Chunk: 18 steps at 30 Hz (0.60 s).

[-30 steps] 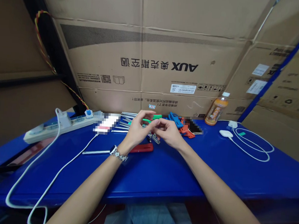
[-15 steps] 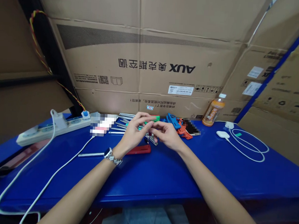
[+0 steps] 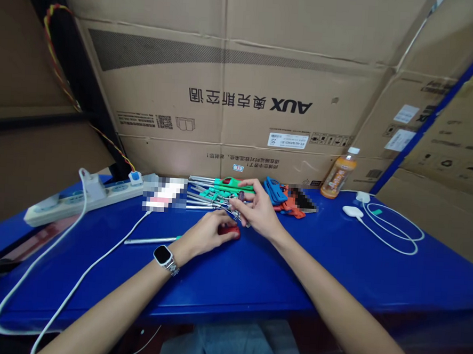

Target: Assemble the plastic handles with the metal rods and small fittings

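My left hand (image 3: 204,234) is closed over a red lighter (image 3: 233,232), the long-necked kind, lying on the blue table. Its handle shows beyond my fingers, and a silver tube (image 3: 150,240) with a bit of green sticks out on the wrist side. Just beyond, my right hand (image 3: 261,213) pinches something small at its fingertips, too little seen to name. Small metal parts (image 3: 235,214) lie under those fingertips. Behind both hands is a pile of green pieces and silver tubes (image 3: 198,202), with a green-handled lighter (image 3: 236,187) at its back.
Blue plastic parts (image 3: 274,191) and orange ones (image 3: 294,210) lie right of the pile. An orange drink bottle (image 3: 336,178) stands by the cardboard wall (image 3: 161,92). White cables (image 3: 396,245) loop at the right. A power strip (image 3: 119,194) sits at the left.
My hands were together above the pile. The left has come down toward me onto the red lighter; the right stays over the small metal parts, fingers curled.
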{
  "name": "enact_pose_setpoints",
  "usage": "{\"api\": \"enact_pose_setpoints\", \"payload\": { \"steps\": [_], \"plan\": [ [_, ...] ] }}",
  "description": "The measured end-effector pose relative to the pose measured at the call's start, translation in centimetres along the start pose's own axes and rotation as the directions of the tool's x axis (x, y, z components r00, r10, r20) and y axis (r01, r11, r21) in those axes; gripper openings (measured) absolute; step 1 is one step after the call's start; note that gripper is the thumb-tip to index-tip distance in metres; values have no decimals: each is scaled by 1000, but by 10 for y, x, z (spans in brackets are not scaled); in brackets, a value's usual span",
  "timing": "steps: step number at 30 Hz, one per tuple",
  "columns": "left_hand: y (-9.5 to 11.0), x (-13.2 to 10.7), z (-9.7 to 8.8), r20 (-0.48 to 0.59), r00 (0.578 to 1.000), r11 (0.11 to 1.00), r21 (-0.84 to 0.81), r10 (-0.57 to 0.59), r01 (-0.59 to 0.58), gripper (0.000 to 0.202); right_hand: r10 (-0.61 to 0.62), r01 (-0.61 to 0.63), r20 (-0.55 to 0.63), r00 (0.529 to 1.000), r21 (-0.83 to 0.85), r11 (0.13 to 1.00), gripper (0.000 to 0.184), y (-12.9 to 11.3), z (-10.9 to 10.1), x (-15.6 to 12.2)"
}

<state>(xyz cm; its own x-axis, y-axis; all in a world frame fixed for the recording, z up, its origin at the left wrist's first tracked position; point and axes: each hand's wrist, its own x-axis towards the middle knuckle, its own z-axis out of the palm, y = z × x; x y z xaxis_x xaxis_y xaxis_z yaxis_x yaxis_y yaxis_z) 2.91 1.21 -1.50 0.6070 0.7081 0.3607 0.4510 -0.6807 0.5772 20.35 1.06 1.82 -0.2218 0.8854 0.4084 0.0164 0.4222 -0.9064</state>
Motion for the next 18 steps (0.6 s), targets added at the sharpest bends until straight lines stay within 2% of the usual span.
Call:
{"api": "enact_pose_setpoints", "payload": {
  "steps": [6,8,11,13,18],
  "plan": [
    [0,0,1,-11,997,997,-30,-71,71,26,6,-10,109,994,38,999,44,-5,-8,-1],
    [0,-1,1,-16,998,997,-39,-66,65,26,8,-11,87,996,34,999,42,-8,-11,2],
    [0,-1,1,-24,998,997,-46,-63,62,28,2,-2,-13,1000,46,999,38,-10,-12,7],
    [0,0,1,-26,997,996,-56,-68,67,30,19,-14,-57,998,81,997,43,-10,-10,9],
    [0,0,1,-1,995,994,-52,-101,101,32,69,-60,-60,996,146,987,52,-9,1,11]
  ]
}}
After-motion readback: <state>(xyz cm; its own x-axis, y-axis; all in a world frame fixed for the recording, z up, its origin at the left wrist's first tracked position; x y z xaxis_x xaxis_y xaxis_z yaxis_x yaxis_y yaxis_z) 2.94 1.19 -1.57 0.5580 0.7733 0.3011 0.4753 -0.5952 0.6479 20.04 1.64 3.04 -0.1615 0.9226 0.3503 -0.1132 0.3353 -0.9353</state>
